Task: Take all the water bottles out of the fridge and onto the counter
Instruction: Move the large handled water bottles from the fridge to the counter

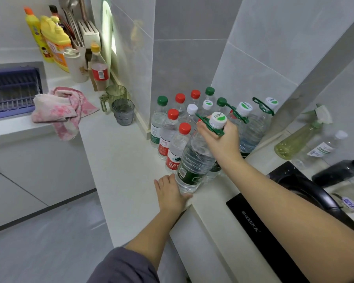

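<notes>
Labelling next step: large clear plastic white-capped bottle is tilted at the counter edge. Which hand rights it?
Right, probably. The right hand grips the large clear plastic bottle at its neck, by the green handle loop, so it steers the tilt; the left hand only braces the base.

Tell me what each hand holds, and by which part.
The right hand grips the large water bottle at its neck, by the green carry handle; the left hand steadies its base.
</notes>
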{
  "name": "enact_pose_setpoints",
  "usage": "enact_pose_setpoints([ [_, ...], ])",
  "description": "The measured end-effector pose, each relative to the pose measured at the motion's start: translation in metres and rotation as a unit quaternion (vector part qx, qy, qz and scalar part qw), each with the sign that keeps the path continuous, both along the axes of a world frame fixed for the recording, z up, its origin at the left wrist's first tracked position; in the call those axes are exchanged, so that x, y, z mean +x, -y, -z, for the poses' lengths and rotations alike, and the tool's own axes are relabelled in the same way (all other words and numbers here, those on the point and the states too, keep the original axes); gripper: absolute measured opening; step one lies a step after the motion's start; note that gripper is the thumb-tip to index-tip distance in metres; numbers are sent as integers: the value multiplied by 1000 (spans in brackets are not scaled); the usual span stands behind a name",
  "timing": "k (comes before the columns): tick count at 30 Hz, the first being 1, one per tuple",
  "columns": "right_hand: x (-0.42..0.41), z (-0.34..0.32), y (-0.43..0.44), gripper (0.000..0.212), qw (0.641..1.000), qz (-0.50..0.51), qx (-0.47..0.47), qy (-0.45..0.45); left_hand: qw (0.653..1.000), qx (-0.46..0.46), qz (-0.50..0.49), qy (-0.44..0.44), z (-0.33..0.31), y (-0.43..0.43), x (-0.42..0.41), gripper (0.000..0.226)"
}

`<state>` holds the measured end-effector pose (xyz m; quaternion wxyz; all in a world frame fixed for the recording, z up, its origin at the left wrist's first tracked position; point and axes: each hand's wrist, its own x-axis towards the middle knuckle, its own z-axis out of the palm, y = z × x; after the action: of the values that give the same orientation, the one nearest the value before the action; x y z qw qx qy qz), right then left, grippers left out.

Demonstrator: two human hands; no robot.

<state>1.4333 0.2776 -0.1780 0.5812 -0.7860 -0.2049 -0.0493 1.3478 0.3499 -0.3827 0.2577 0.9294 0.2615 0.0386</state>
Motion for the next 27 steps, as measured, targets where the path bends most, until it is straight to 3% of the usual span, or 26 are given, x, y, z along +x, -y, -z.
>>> enact_pose_setpoints([
  [9,-3,2,-1,19,1000,-2,13,2,991,-2,70,-113,-24,-30,4,82],
  [14,-3,5,-2,22,1000,2,20,6,992,-113,-42,-42,-48,-83,34,86],
  [19,-4,7,-2,24,999,10,29,25,986,-162,6,-40,-52,-93,69,94],
  [27,-6,9,-6,27,998,13,45,28,976,-217,-16,20,-42,-90,80,101],
])
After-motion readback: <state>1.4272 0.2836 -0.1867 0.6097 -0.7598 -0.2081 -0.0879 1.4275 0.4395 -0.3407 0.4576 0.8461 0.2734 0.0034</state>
